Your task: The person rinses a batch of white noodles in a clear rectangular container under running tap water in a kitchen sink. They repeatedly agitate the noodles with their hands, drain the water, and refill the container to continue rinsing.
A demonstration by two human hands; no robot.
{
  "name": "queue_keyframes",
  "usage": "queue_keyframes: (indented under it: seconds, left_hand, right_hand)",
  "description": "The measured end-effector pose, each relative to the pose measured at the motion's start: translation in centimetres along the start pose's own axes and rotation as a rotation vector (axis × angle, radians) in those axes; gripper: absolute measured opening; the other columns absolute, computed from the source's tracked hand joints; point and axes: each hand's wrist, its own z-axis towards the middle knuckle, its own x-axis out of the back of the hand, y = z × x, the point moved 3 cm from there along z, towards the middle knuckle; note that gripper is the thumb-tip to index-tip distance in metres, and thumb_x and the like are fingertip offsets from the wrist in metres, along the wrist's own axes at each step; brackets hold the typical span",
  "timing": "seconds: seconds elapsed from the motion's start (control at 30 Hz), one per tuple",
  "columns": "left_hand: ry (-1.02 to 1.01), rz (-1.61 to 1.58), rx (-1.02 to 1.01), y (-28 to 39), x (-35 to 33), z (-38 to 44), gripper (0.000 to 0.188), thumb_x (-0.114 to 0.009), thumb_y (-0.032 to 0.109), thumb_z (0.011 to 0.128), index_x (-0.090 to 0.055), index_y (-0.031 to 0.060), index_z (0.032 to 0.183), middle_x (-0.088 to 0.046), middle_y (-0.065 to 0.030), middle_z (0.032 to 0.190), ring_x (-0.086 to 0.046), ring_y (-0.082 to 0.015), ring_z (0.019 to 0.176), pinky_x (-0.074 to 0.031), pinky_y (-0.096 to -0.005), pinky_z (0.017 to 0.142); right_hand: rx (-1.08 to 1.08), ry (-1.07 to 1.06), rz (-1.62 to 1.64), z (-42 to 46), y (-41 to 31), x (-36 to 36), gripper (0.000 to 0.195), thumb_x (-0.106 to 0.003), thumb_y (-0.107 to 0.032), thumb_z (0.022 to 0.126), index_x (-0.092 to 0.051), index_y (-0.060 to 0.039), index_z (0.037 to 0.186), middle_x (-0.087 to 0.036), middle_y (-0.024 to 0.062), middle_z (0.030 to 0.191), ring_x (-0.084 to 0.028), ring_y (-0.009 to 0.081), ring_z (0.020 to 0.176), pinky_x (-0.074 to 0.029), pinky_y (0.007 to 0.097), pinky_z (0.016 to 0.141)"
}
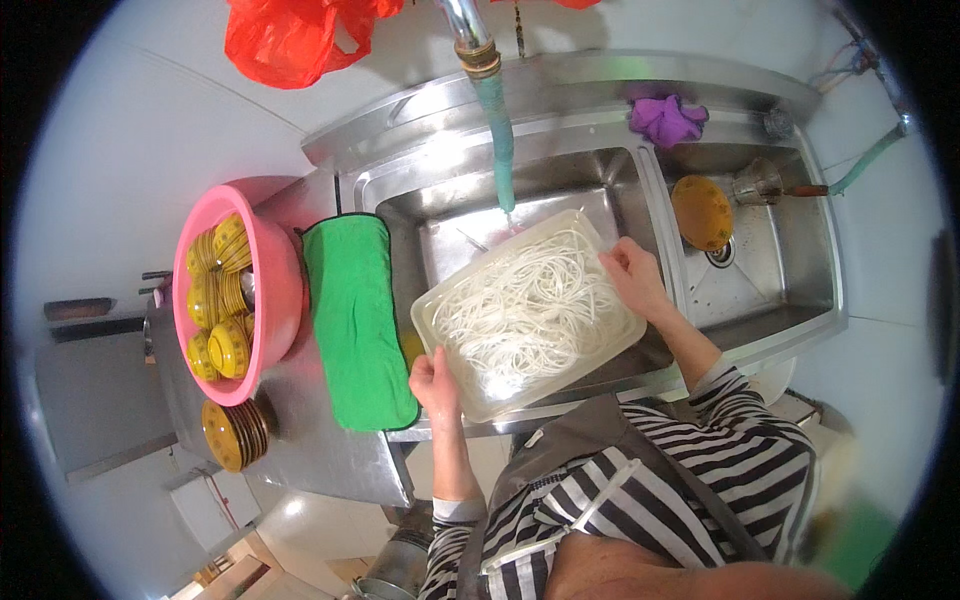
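Observation:
A rectangular translucent plastic tub full of white noodles is held tilted over the large left basin of a steel double sink. My left hand grips its near-left edge, and my right hand grips its right edge. Above the far side of the tub hangs the end of a teal hose fixed to a metal tap. Part of the basin floor is hidden beneath the tub.
Left of the sink lies a green cloth. Beyond it are a pink basin of yellow bowls and a stack of plates. The right basin holds a yellow-brown dish and a metal-and-wood ladle. A purple cloth lies behind.

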Motion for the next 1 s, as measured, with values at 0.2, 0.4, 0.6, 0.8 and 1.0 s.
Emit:
queue_keyframes:
  seconds: [0.2, 0.4, 0.6, 0.8, 1.0]
  left_hand:
    - [0.02, -0.084, 0.123, 4.1, 3.4, -1.9, 0.038, -0.061, 0.016, 0.09, -0.037, 0.0116, 0.06, -0.037, 0.0067, 0.056, -0.03, -0.0023, 0.052, -0.023, -0.0223, 0.045]
    - [0.072, -0.14, 0.127, 4.2, 7.5, -3.2, 0.038, -0.062, 0.017, 0.089, -0.038, 0.0122, 0.06, -0.036, 0.0073, 0.055, -0.029, -0.0026, 0.049, -0.021, -0.0225, 0.043]
    - [0.111, -0.241, 0.143, 4.7, 12.7, -6.1, 0.038, -0.063, 0.016, 0.088, -0.038, 0.0122, 0.059, -0.037, 0.0072, 0.056, -0.029, -0.0026, 0.051, -0.023, -0.0225, 0.044]
    - [0.2, -0.253, 0.099, 4.0, 19.8, -11.1, 0.037, -0.063, 0.015, 0.087, -0.04, 0.0105, 0.059, -0.041, 0.0066, 0.058, -0.031, -0.0025, 0.054, -0.025, -0.0219, 0.046]
    - [0.355, -0.289, 0.158, 1.2, 26.9, -17.5, 0.037, -0.064, 0.016, 0.087, -0.041, 0.01, 0.059, -0.043, 0.0061, 0.059, -0.033, -0.0027, 0.054, -0.027, -0.0219, 0.046]
  right_hand:
    - [0.085, -0.033, 0.119, -1.1, -3.7, 1.1, 0.021, -0.061, -0.015, 0.087, -0.049, -0.002, 0.076, -0.046, -0.0015, 0.062, -0.04, 0.0049, 0.058, -0.034, 0.023, 0.051]
    - [0.23, -0.121, 0.098, -1.5, -7.2, 1.2, 0.019, -0.06, -0.014, 0.088, -0.049, -0.0046, 0.075, -0.046, -0.0044, 0.063, -0.04, 0.0032, 0.059, -0.034, 0.0211, 0.052]
    - [0.337, -0.19, 0.124, -4.0, -10.8, -0.5, 0.021, -0.059, -0.014, 0.089, -0.047, -0.0055, 0.074, -0.046, -0.006, 0.064, -0.04, 0.0016, 0.059, -0.033, 0.0204, 0.052]
    - [0.295, -0.346, 0.121, -8.5, -13.7, -3.8, 0.021, -0.057, -0.019, 0.089, -0.049, -0.0048, 0.075, -0.047, -0.0018, 0.066, -0.041, 0.0068, 0.063, -0.035, 0.025, 0.055]
    - [0.32, -0.532, 0.164, -15.3, -18.2, -8.0, 0.021, -0.056, -0.021, 0.09, -0.051, -0.0045, 0.078, -0.047, -0.0007, 0.067, -0.041, 0.0086, 0.064, -0.037, 0.028, 0.056]
